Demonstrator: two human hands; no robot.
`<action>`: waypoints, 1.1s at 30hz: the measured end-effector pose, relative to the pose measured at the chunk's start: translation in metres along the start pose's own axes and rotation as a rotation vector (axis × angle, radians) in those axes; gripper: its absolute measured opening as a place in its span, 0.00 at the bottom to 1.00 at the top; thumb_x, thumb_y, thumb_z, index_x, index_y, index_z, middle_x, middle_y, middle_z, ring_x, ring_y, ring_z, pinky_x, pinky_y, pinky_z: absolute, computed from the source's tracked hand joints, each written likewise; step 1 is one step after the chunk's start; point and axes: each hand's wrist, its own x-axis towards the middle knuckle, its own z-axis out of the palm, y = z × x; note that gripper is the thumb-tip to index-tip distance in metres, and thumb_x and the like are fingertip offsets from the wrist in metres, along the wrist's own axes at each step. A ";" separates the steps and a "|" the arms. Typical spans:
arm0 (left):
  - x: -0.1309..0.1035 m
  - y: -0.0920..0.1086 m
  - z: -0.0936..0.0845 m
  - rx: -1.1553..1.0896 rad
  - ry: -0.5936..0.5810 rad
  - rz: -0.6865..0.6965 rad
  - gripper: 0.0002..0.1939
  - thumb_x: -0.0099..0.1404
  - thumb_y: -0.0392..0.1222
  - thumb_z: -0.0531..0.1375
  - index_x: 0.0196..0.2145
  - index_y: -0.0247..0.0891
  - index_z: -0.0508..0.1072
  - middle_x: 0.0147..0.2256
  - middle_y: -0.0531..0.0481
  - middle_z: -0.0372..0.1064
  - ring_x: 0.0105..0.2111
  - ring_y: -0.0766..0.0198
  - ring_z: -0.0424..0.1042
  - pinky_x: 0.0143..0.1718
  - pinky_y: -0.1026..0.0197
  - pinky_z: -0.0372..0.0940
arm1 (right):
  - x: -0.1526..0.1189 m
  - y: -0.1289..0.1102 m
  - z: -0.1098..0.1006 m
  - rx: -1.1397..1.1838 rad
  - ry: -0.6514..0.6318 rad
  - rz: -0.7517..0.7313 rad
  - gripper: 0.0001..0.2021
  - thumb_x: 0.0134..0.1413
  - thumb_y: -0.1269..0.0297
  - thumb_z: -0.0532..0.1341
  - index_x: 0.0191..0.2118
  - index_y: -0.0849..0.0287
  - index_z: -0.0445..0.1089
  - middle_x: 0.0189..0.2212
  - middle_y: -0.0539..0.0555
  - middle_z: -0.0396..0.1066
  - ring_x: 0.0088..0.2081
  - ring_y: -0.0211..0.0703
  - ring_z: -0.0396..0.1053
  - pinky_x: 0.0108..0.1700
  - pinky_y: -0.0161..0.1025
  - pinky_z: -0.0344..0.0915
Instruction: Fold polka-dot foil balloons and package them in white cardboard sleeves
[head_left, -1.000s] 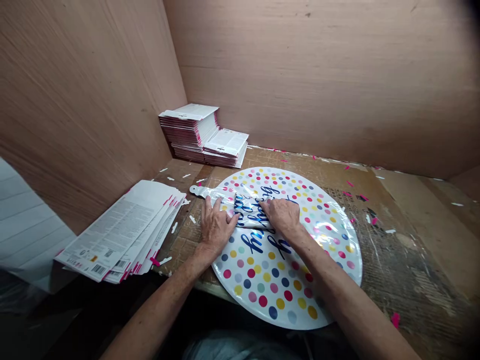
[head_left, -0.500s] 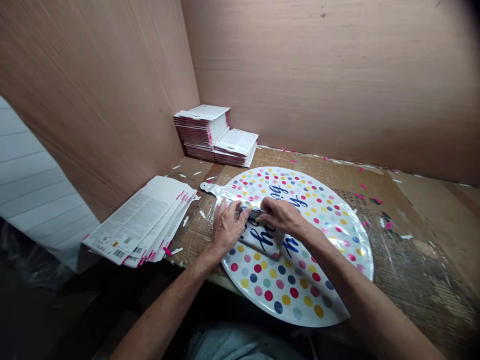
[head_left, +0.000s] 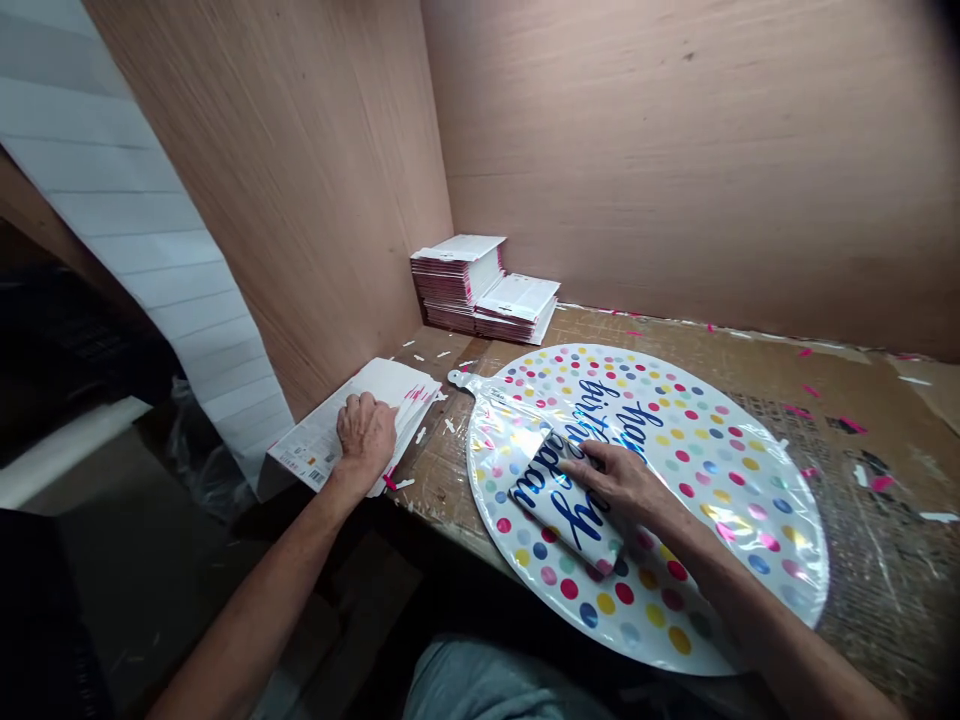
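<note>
A large round foil balloon [head_left: 637,600] with coloured dots lies flat on the cardboard-covered table, its tab towards the left. On top of it rests a folded balloon [head_left: 559,500] with dark blue lettering. My right hand [head_left: 611,475] is on the upper right edge of the folded balloon, fingers bent and pressed on it. My left hand [head_left: 366,435] lies on the fanned pile of printed cards [head_left: 304,440] at the left, its fingers curled down onto the top card. Whether it grips a card is hidden.
Two stacks of folded white cards [head_left: 457,247] with pink edges stand in the back corner against wooden panels [head_left: 660,150]. Small white and pink scraps are scattered over the cardboard [head_left: 442,480]. A long white paper strip [head_left: 150,230] hangs at the left.
My left hand has left the folded balloon and moved left onto the card pile. My right hand stays at the folded balloon, which now lies flatter. The view has turned left.
</note>
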 end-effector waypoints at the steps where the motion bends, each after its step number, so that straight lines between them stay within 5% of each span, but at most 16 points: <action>1: 0.002 -0.004 0.003 0.010 -0.028 0.044 0.18 0.70 0.39 0.49 0.32 0.30 0.76 0.39 0.29 0.73 0.44 0.40 0.72 0.38 0.45 0.69 | 0.000 0.000 0.000 0.003 0.007 -0.005 0.23 0.56 0.40 0.55 0.25 0.56 0.58 0.21 0.47 0.59 0.25 0.38 0.57 0.26 0.36 0.52; 6: 0.005 -0.001 -0.010 0.021 0.005 0.178 0.20 0.69 0.33 0.44 0.30 0.30 0.75 0.35 0.32 0.73 0.35 0.45 0.74 0.32 0.51 0.66 | -0.002 -0.002 0.000 0.041 0.012 -0.018 0.22 0.58 0.42 0.55 0.26 0.56 0.58 0.23 0.47 0.59 0.26 0.37 0.57 0.27 0.36 0.53; 9: 0.005 0.012 -0.029 -0.040 0.202 0.290 0.17 0.70 0.35 0.47 0.33 0.31 0.75 0.39 0.36 0.75 0.37 0.49 0.75 0.34 0.54 0.66 | -0.012 -0.001 -0.005 0.044 0.027 -0.042 0.21 0.60 0.43 0.54 0.27 0.56 0.59 0.24 0.47 0.60 0.27 0.37 0.57 0.28 0.36 0.54; 12: -0.003 0.037 -0.034 -0.220 0.348 0.567 0.14 0.71 0.35 0.50 0.42 0.35 0.76 0.46 0.41 0.75 0.44 0.53 0.74 0.42 0.55 0.67 | -0.031 0.004 -0.014 0.031 -0.023 -0.052 0.21 0.63 0.43 0.51 0.29 0.56 0.61 0.25 0.47 0.62 0.27 0.38 0.58 0.29 0.36 0.55; 15: -0.018 0.068 -0.023 -0.323 0.232 0.819 0.12 0.69 0.33 0.53 0.45 0.36 0.75 0.47 0.43 0.75 0.46 0.55 0.73 0.45 0.55 0.67 | -0.049 0.006 -0.026 -0.036 -0.136 -0.026 0.20 0.63 0.44 0.51 0.29 0.56 0.62 0.25 0.48 0.64 0.27 0.38 0.60 0.30 0.36 0.56; 18: -0.029 0.090 -0.011 -0.286 0.034 0.897 0.12 0.68 0.30 0.54 0.45 0.35 0.74 0.48 0.42 0.74 0.48 0.55 0.71 0.46 0.54 0.68 | -0.058 -0.002 -0.033 -0.204 -0.202 0.031 0.15 0.63 0.52 0.54 0.30 0.56 0.64 0.28 0.50 0.68 0.30 0.40 0.63 0.32 0.36 0.55; 23: -0.015 0.088 -0.013 -0.274 -0.182 0.987 0.15 0.66 0.28 0.54 0.49 0.35 0.71 0.52 0.40 0.70 0.53 0.53 0.68 0.51 0.52 0.67 | -0.057 -0.019 -0.032 -0.443 -0.145 0.152 0.08 0.60 0.62 0.54 0.31 0.56 0.63 0.29 0.53 0.68 0.31 0.42 0.63 0.33 0.38 0.53; 26: -0.003 0.083 -0.018 -0.383 -0.255 1.051 0.13 0.66 0.30 0.55 0.45 0.37 0.74 0.52 0.43 0.71 0.52 0.55 0.70 0.54 0.53 0.66 | -0.058 -0.015 -0.032 -0.241 -0.063 0.127 0.11 0.61 0.57 0.52 0.30 0.56 0.63 0.26 0.51 0.66 0.29 0.41 0.61 0.31 0.38 0.55; 30: -0.011 0.096 -0.013 -0.501 -0.172 1.114 0.15 0.68 0.45 0.59 0.50 0.37 0.72 0.56 0.41 0.68 0.59 0.51 0.63 0.59 0.50 0.62 | -0.067 -0.002 -0.034 0.165 -0.021 0.109 0.20 0.57 0.44 0.56 0.28 0.57 0.63 0.24 0.48 0.60 0.26 0.38 0.57 0.27 0.36 0.54; 33: -0.026 0.115 -0.008 -0.416 -0.123 1.099 0.14 0.70 0.44 0.58 0.50 0.35 0.70 0.55 0.39 0.68 0.59 0.52 0.64 0.56 0.51 0.65 | -0.071 -0.001 -0.033 0.382 -0.048 0.125 0.23 0.54 0.39 0.58 0.29 0.57 0.64 0.23 0.47 0.58 0.25 0.36 0.55 0.25 0.35 0.52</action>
